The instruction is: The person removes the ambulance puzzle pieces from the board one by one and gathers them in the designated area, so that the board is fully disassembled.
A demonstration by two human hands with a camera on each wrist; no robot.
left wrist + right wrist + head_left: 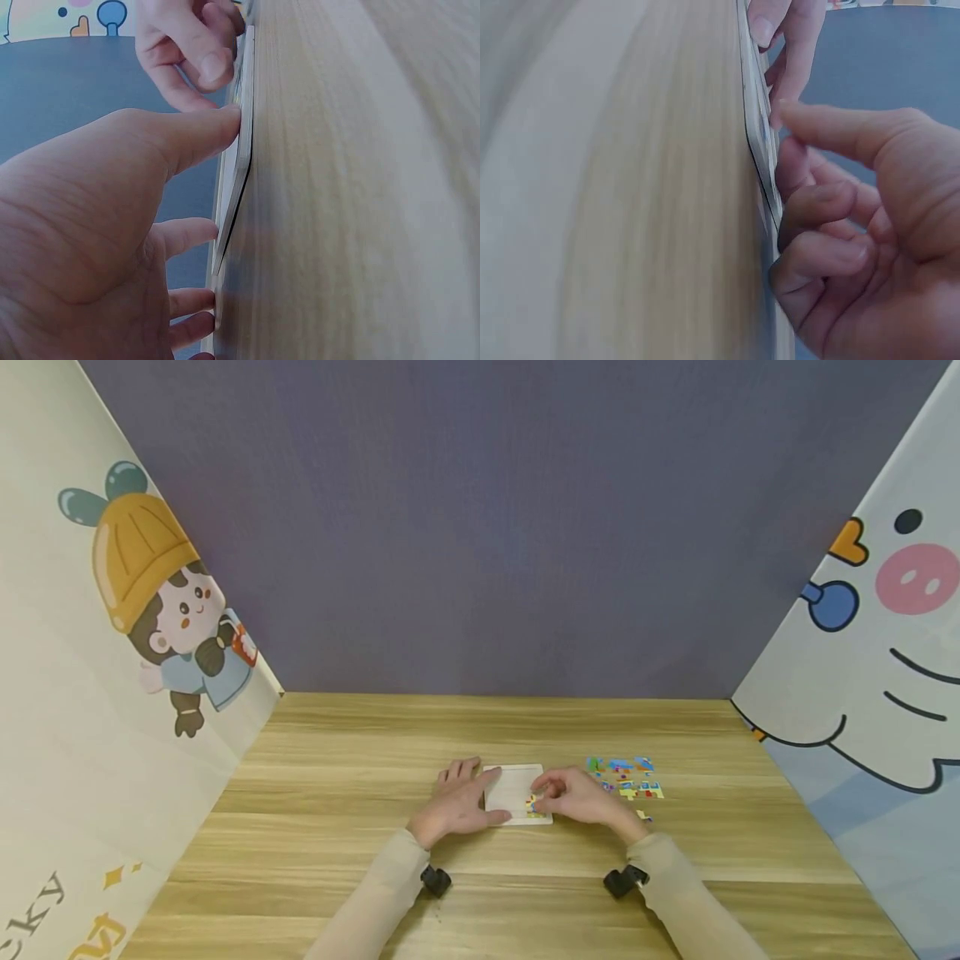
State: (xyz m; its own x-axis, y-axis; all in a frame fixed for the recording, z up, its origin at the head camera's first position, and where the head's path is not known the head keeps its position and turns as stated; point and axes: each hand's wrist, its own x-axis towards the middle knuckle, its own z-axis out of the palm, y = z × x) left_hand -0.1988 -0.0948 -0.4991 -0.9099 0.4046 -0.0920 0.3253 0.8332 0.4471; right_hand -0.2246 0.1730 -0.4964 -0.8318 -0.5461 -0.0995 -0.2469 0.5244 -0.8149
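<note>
A shallow white puzzle tray (510, 789) lies flat on the table, with a few colourful puzzle pieces (533, 807) in its lower right corner. My left hand (457, 799) spreads at the tray's left side. Its thumb (199, 135) rests on the near edge of the tray and the other fingers reach along the left side. Over the right edge is my right hand (581, 795), fingers bent, thumb and forefinger close about those corner pieces. In the right wrist view a gap shows between its thumb (840, 127) and forefinger; whether a piece is pinched there is unclear.
Several loose, brightly coloured puzzle pieces (621, 766) lie right of the tray, some beyond the right hand. One small piece (644, 816) sits nearer, beside the right wrist. A grey panel (510, 527) rises behind the wooden table (337, 760), and printed panels stand at both sides.
</note>
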